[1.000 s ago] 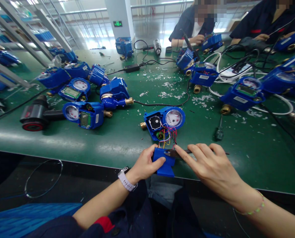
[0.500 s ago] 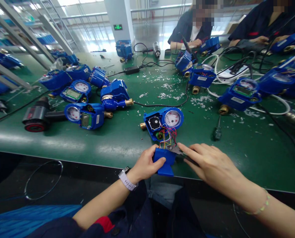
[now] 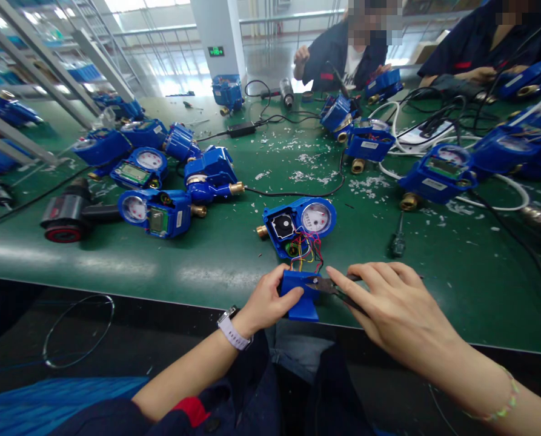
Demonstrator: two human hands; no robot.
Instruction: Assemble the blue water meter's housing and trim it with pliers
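Observation:
An opened blue water meter [image 3: 300, 225] lies on the green table [image 3: 225, 254] in front of me, its dial to the right and coloured wires [image 3: 307, 249] spilling toward me. My left hand [image 3: 266, 301] grips a small blue cover [image 3: 300, 295] at the table's near edge, thumb on top. My right hand [image 3: 386, 303] holds dark cutting pliers [image 3: 329, 286], jaws pointing left at the wires above the cover, index finger stretched along the tool.
Several blue meters [image 3: 159, 209] cluster at the left beside a dark power tool [image 3: 65, 213]. More meters [image 3: 438, 172], cables and white scraps lie at the right and back. A small screwdriver [image 3: 398, 239] lies right of the open meter. Two people work across the table.
My right hand has slid the pliers slightly left toward the wires at the cover. A person across the table has raised a hand. My left hand has stayed put.

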